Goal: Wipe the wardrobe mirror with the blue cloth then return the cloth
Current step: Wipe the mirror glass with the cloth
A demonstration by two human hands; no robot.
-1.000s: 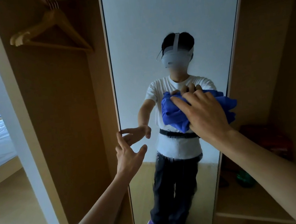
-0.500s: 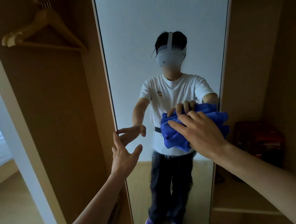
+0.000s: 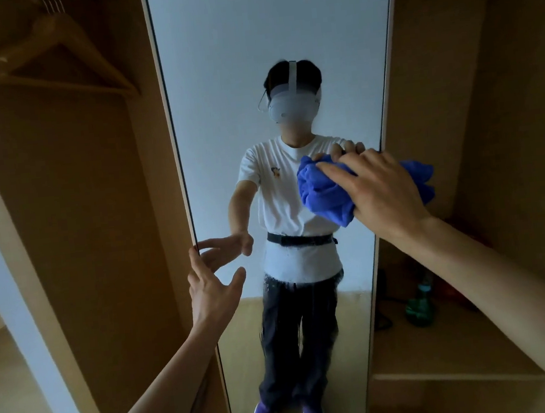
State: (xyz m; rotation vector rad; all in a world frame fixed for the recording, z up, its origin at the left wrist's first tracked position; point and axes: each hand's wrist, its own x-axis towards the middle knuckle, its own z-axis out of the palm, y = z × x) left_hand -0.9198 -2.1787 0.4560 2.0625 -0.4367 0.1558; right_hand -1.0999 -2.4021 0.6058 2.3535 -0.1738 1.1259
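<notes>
Midway through wiping, the right hand (image 3: 387,194), fingers curved around the bunched cloth (image 3: 324,197), presses it crosswise to the tall upright mirror (image 3: 263,39) near its right edge, while the left hand (image 3: 211,296), fingers spread and empty, meets the left edge; next, likely firm passes over the streaky lower glass.

- Single head-worn cam, wide-angle, looking fwd & a bit down.
- Faces the tall narrow pale-framed wardrobe mirror (image 3: 267,38) square-on; mirror runs top to bottom thru centre of frame.
- Close in: forearms enter from both bottom corners, left hand (image 3: 211,290) at the mirror's left edge, right hand (image 3: 384,191) holding a bunched blue cloth (image 3: 323,194) on the glass.
- Lens bends the sides: light-brown wooden wardrobe wall (image 3: 81,226) leans outward; wooden coat hanger (image 3: 46,55) top left.
- Reflection shows the wearer head-on, white headset (image 3: 293,110) incl.
</notes>
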